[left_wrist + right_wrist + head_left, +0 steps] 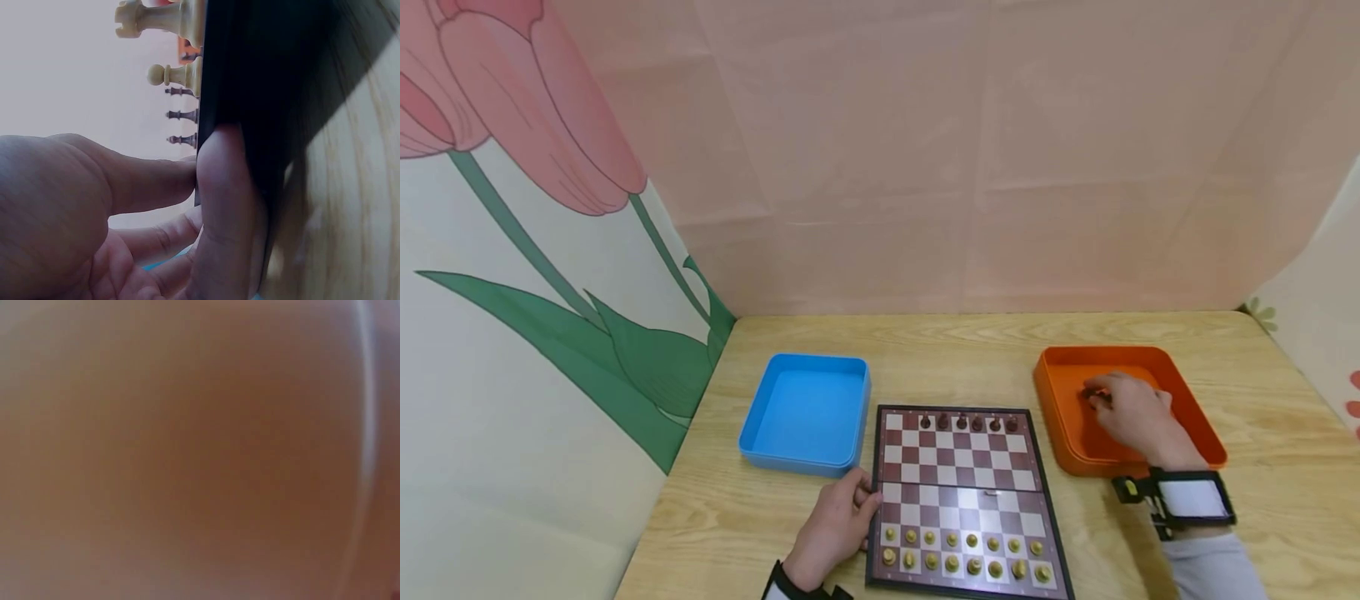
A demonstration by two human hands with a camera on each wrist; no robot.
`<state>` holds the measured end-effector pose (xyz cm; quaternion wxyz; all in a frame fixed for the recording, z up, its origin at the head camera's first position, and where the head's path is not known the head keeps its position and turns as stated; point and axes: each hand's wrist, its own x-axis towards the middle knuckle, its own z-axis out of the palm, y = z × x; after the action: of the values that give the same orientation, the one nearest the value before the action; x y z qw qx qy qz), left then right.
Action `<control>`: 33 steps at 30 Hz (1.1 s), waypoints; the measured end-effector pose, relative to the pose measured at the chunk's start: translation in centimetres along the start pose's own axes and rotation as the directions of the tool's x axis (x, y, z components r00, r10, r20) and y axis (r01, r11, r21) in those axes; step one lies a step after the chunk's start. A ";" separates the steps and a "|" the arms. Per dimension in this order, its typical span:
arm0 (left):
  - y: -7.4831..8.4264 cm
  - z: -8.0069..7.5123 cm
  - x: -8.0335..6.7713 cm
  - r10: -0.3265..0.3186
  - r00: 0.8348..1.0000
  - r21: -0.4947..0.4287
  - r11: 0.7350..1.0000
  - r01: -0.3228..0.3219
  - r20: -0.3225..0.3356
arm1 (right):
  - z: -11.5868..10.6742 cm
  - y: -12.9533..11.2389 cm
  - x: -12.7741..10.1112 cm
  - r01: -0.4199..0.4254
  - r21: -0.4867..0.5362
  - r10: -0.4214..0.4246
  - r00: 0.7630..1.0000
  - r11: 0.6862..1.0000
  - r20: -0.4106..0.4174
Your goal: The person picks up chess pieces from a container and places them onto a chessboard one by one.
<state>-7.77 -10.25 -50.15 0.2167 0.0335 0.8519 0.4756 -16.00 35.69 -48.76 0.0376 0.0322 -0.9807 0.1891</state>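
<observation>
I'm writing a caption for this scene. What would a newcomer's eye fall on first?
Probably the bright orange tray on the right, the right hand inside it. Next, the chessboard in the middle, gripped at its left side by the left hand, yellowish pieces on its two nearest rows. Big pink tulips show at the head view's upper left.

A creased pink sheet (pixel 962 167) rises behind the wood-grain table (pixel 677 542); large pink tulips (pixel 542 108) decorate the white sheet (pixel 490 442) left of the table.
</observation>
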 end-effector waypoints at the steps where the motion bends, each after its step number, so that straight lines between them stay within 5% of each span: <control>1: 0.0 0.0 0.0 -0.001 1.000 0.000 1.000 0.001 0.000 | 0.0 0.0 0.0 -0.001 0.004 0.001 1.000 1.000 0.000; 7: 0.0 0.1 0.0 -0.001 1.000 0.002 1.000 0.001 -0.003 | -0.1 -0.1 -0.1 0.005 0.019 -0.004 1.000 1.000 -0.004; 18: -0.2 0.1 0.1 0.001 1.000 0.013 1.000 -0.001 -0.003 | -0.6 -0.7 0.1 0.012 0.056 -0.004 0.990 0.998 -0.139; 33: -0.2 0.1 0.0 0.018 1.000 0.011 1.000 -0.018 0.000 | -1.7 -0.6 -0.5 0.004 0.182 0.017 0.993 0.983 -0.116</control>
<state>-7.69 -10.31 -50.29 0.2124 0.0424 0.8542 0.4727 -15.32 35.78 -47.04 0.0913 0.0212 -0.9556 0.2795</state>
